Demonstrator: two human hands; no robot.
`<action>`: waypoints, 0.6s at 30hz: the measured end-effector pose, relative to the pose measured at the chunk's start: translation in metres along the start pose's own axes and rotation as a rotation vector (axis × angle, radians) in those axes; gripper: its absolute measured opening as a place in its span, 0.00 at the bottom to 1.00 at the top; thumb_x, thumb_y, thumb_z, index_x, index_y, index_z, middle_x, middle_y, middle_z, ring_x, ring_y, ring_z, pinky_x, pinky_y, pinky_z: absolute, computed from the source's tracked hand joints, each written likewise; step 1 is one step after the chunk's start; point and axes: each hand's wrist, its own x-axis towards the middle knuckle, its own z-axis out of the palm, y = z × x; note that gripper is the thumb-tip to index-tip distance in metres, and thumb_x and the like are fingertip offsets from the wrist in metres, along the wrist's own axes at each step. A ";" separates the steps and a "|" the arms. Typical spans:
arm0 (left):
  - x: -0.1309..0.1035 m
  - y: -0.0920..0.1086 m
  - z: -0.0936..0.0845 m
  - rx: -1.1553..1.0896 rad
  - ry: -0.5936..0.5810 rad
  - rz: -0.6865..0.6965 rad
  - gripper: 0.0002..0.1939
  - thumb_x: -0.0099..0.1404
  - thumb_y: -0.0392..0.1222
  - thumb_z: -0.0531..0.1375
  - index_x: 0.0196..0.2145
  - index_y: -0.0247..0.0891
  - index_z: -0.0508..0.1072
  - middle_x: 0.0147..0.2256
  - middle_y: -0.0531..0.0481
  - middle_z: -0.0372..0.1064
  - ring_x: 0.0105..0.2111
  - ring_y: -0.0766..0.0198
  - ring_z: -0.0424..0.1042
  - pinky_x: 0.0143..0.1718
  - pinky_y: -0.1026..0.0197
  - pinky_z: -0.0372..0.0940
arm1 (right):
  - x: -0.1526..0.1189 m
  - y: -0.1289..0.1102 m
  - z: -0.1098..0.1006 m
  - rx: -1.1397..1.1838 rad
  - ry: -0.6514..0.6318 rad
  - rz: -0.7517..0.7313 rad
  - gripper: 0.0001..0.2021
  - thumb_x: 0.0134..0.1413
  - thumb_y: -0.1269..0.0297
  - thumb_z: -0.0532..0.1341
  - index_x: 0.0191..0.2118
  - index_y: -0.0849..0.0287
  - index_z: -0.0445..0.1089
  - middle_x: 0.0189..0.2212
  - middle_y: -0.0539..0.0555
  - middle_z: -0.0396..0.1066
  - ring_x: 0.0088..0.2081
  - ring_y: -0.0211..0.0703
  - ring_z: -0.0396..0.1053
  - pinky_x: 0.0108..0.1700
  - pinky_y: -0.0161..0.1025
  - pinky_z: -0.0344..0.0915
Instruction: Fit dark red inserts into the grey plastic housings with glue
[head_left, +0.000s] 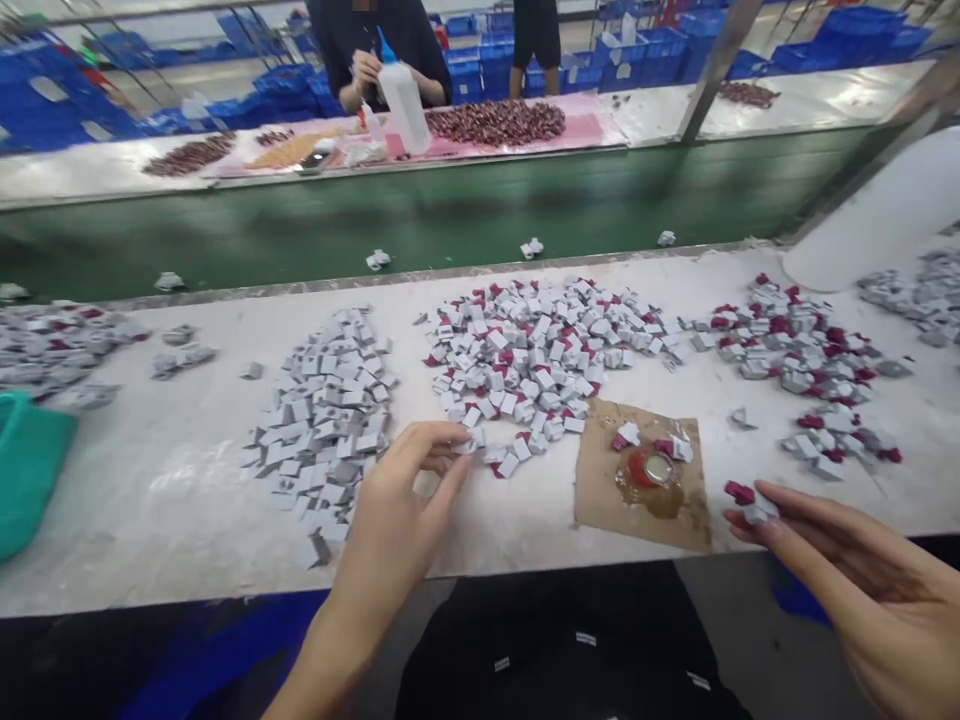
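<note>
My left hand (420,475) pinches a small grey piece (466,443) at the lower edge of the middle pile of grey and dark-red pieces (525,360). In my right hand (832,550), between thumb and fingers, is a part made of a dark-red piece and a grey piece (759,510). Between my hands lies a square of brown cardboard (600,490) with a wet amber patch, a small round container (658,469) and two grey and dark-red parts on it. Left of my left hand spreads a pile of all-grey pieces (330,400).
More grey and dark-red parts (810,340) lie at the right, and another pile (60,345) at the far left. A teal container (30,470) stands at the left edge. Behind the green divider (337,220), a person works beside a large white bottle (405,105).
</note>
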 end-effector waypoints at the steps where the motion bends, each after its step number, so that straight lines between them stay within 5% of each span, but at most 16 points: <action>1: -0.002 0.001 0.005 -0.020 -0.003 0.003 0.03 0.78 0.42 0.66 0.48 0.46 0.81 0.48 0.48 0.84 0.36 0.59 0.80 0.44 0.54 0.78 | -0.001 -0.005 0.002 0.003 -0.007 0.011 0.15 0.49 0.43 0.85 0.43 0.33 0.93 0.41 0.61 0.91 0.38 0.71 0.91 0.37 0.50 0.92; 5: -0.011 -0.004 0.013 0.041 -0.012 0.053 0.03 0.79 0.40 0.65 0.47 0.45 0.80 0.53 0.46 0.83 0.35 0.59 0.79 0.44 0.53 0.77 | -0.004 -0.012 0.010 0.066 -0.090 -0.016 0.15 0.55 0.48 0.84 0.46 0.44 0.93 0.41 0.55 0.91 0.37 0.57 0.92 0.41 0.43 0.92; 12: -0.031 -0.023 0.014 0.251 0.005 0.256 0.13 0.84 0.36 0.58 0.57 0.47 0.81 0.59 0.42 0.81 0.60 0.46 0.81 0.66 0.44 0.73 | -0.004 -0.019 0.021 0.108 -0.200 -0.143 0.08 0.69 0.61 0.78 0.50 0.43 0.92 0.45 0.52 0.91 0.39 0.49 0.90 0.43 0.40 0.90; 18: -0.051 -0.018 0.020 0.172 0.006 0.254 0.17 0.82 0.38 0.64 0.62 0.53 0.84 0.60 0.46 0.83 0.59 0.44 0.83 0.66 0.42 0.75 | -0.001 -0.019 0.031 0.098 -0.222 -0.188 0.11 0.72 0.66 0.76 0.54 0.41 0.91 0.49 0.50 0.90 0.45 0.45 0.89 0.47 0.37 0.88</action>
